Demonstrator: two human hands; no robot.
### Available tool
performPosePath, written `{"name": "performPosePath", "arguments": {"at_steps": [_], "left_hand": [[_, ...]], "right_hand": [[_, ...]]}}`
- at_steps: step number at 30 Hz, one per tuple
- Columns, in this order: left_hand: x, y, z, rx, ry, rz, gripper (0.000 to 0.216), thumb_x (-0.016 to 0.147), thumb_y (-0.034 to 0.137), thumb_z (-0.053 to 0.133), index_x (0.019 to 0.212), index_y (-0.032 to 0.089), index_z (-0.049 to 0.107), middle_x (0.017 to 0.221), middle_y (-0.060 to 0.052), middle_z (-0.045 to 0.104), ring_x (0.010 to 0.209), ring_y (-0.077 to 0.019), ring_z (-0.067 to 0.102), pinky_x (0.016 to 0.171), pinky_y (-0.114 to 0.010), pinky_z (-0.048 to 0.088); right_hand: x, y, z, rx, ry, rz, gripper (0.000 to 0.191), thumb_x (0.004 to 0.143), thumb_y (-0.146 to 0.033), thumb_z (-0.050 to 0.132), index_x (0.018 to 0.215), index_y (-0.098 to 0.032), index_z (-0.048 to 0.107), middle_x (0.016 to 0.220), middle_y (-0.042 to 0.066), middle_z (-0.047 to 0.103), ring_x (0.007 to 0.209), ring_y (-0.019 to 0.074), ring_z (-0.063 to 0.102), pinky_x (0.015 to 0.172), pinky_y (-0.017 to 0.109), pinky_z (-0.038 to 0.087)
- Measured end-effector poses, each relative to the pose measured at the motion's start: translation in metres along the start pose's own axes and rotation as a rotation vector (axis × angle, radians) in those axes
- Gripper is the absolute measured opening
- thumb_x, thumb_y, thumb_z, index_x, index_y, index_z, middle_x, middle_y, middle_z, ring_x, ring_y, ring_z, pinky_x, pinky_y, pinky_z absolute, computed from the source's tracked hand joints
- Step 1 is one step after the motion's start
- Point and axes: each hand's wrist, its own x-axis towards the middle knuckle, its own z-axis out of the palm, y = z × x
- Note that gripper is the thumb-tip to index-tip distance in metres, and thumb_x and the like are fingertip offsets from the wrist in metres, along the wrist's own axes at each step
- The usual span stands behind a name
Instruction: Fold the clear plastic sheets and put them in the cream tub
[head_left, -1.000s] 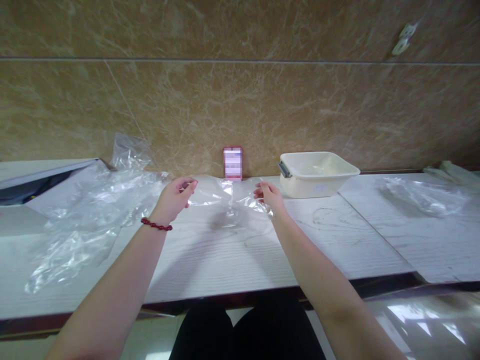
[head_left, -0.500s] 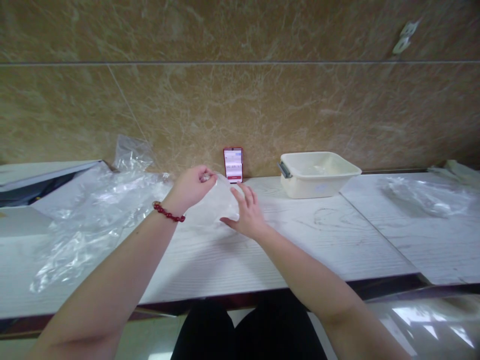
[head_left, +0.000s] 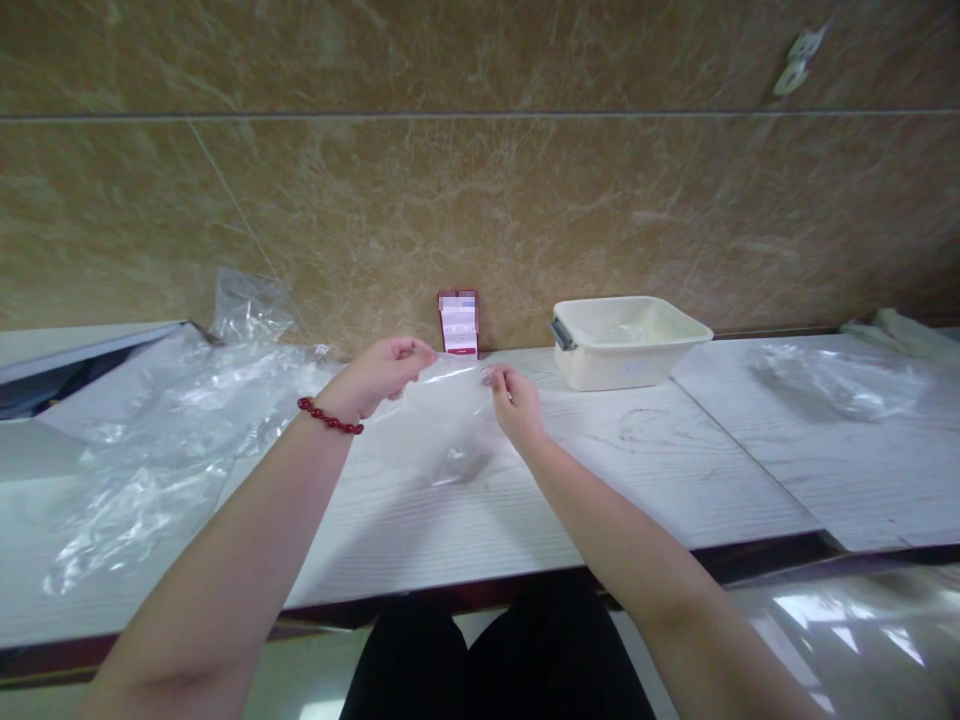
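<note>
Here the left hand, a red bead bracelet on its wrist, is curled nearly closed, thumb and fingertips pinching the top edge of a clear plastic bag. The right hand is likewise drawn in, its fingertips nipping the same top edge a little to the right, so the bag hangs stretched between the two hands just above the white tabletop, its lower part sagging towards the wood-grain surface near the middle of the table. To the left lies a loose heap of crumpled clear plastic, touching the table and spreading towards its front edge, with a dark-edged flat board behind it. A phone stands propped upright against the wall just beyond the hands, its screen blurred. To the right of it a cream plastic basin with a grey handle sits on the table close to the wall, and further right another piece of clear plastic lies on the adjoining white panel. The wall behind is brown marbled tile with thin seams, and dark-clothed knees show under the table's edge.
</note>
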Motion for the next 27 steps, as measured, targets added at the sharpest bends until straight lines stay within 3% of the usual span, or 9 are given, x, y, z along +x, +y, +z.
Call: {"name": "performPosePath", "arguments": {"at_steps": [4, 7, 9, 15, 19, 23, 27], "left_hand": [[0.010, -0.025, -0.008, -0.242, -0.240, -0.172, 0.029, 0.061, 0.036, 0.062, 0.083, 0.017, 0.059, 0.078, -0.004, 0.058, 0.059, -0.0099, 0.052, 0.053, -0.023, 0.040], [0.006, -0.041, -0.007, -0.326, -0.453, -0.288, 0.032, 0.057, 0.033, 0.066, 0.084, 0.017, 0.059, 0.092, -0.009, 0.059, 0.078, -0.0171, 0.056, 0.065, -0.030, 0.044], [0.004, -0.050, -0.004, -0.322, -0.494, -0.328, 0.028, 0.054, 0.028, 0.068, 0.078, 0.016, 0.059, 0.091, -0.009, 0.060, 0.084, -0.0190, 0.056, 0.069, -0.032, 0.044], [0.025, -0.069, -0.005, -0.421, -0.201, -0.344, 0.027, 0.056, 0.028, 0.068, 0.076, 0.016, 0.054, 0.087, -0.008, 0.060, 0.078, -0.0169, 0.058, 0.059, -0.026, 0.043], [0.045, -0.058, -0.009, -0.507, -0.063, -0.271, 0.022, 0.058, 0.018, 0.065, 0.074, 0.016, 0.050, 0.074, -0.003, 0.057, 0.066, -0.0126, 0.058, 0.056, -0.024, 0.042], [0.055, -0.031, -0.012, -0.625, 0.040, -0.107, 0.018, 0.061, 0.014, 0.060, 0.072, 0.017, 0.046, 0.066, 0.002, 0.053, 0.061, -0.0102, 0.056, 0.066, -0.032, 0.045], [0.057, -0.016, -0.011, -0.581, 0.176, 0.126, 0.017, 0.060, 0.017, 0.058, 0.071, 0.017, 0.046, 0.067, 0.003, 0.052, 0.065, -0.0084, 0.053, 0.070, -0.029, 0.044]], "right_hand": [[0.010, 0.006, -0.001, 0.205, 0.003, 0.196, 0.039, 0.081, -0.046, 0.028, 0.080, -0.016, 0.054, 0.065, 0.002, 0.060, 0.054, 0.0095, 0.055, 0.054, 0.021, 0.040], [0.014, 0.013, 0.001, 0.279, 0.019, 0.296, 0.044, 0.079, -0.050, 0.028, 0.082, -0.015, 0.054, 0.066, 0.003, 0.061, 0.048, 0.0083, 0.053, 0.046, 0.018, 0.036], [0.015, 0.018, 0.002, 0.293, 0.024, 0.340, 0.045, 0.079, -0.051, 0.027, 0.085, -0.015, 0.053, 0.068, 0.004, 0.062, 0.049, 0.0090, 0.054, 0.043, 0.018, 0.034], [0.026, 0.035, -0.001, 0.092, 0.060, 0.295, 0.040, 0.078, -0.045, 0.030, 0.081, -0.016, 0.058, 0.075, 0.003, 0.062, 0.069, 0.0125, 0.055, 0.060, 0.022, 0.039], [0.046, 0.038, -0.001, 0.027, 0.048, 0.287, 0.026, 0.073, -0.038, 0.040, 0.073, -0.018, 0.057, 0.069, 0.000, 0.058, 0.064, 0.0111, 0.053, 0.058, 0.021, 0.039], [0.072, 0.025, -0.002, 0.312, 0.009, 0.404, 0.016, 0.073, -0.030, 0.040, 0.075, -0.018, 0.051, 0.065, -0.003, 0.055, 0.042, 0.0054, 0.045, 0.044, 0.019, 0.036], [0.090, 0.007, -0.011, 0.702, -0.063, 0.517, 0.011, 0.074, -0.024, 0.038, 0.081, -0.020, 0.046, 0.070, -0.002, 0.056, 0.055, 0.0088, 0.055, 0.052, 0.022, 0.045]]}}
